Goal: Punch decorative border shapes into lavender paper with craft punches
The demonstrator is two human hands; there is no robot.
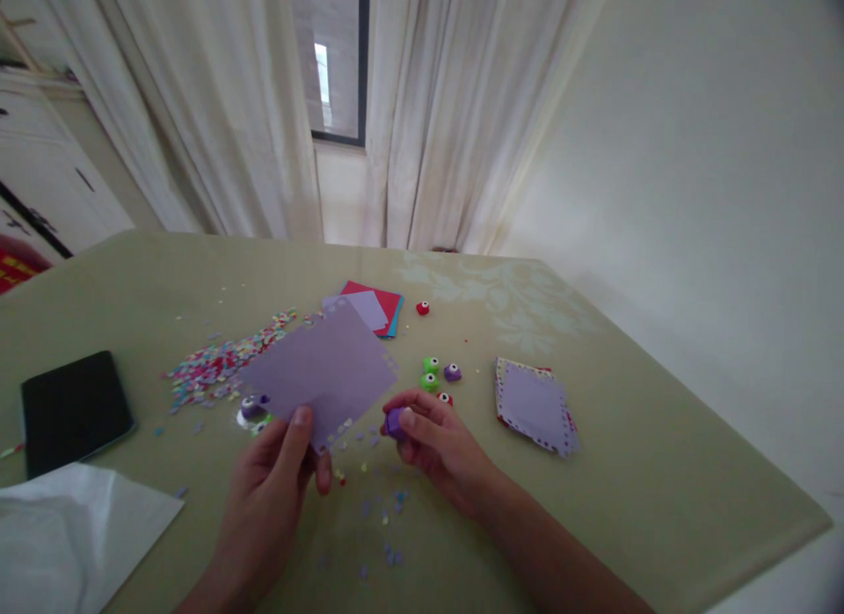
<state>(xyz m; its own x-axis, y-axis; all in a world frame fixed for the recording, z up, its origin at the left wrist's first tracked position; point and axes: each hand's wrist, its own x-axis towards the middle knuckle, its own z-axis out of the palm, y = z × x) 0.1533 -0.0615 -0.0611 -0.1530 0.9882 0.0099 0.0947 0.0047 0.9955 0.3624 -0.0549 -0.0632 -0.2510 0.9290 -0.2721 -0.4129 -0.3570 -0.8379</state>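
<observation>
My left hand (280, 478) pinches the lower corner of a square sheet of purple paper (323, 368), raised above the table. Punched holes run along its right-hand edges. In my right hand (441, 447), just right of the sheet, is a small purple paper punch (396, 423), gripped between thumb and fingers and apart from the paper. Beyond that hand stand green punches (430, 373), a purple punch (452, 372) and a red punch (444, 399), each with an eye on it. Another purple punch (251, 408) sits left of my left hand, partly hidden by the sheet.
Confetti (221, 368) is heaped at the left, with loose bits below the hands. Coloured sheets (389, 306) lie behind the held paper. A stack of hole-edged papers (534, 407) rests at right. A black tablet-like slab (76, 412) and white paper (85, 535) lie left.
</observation>
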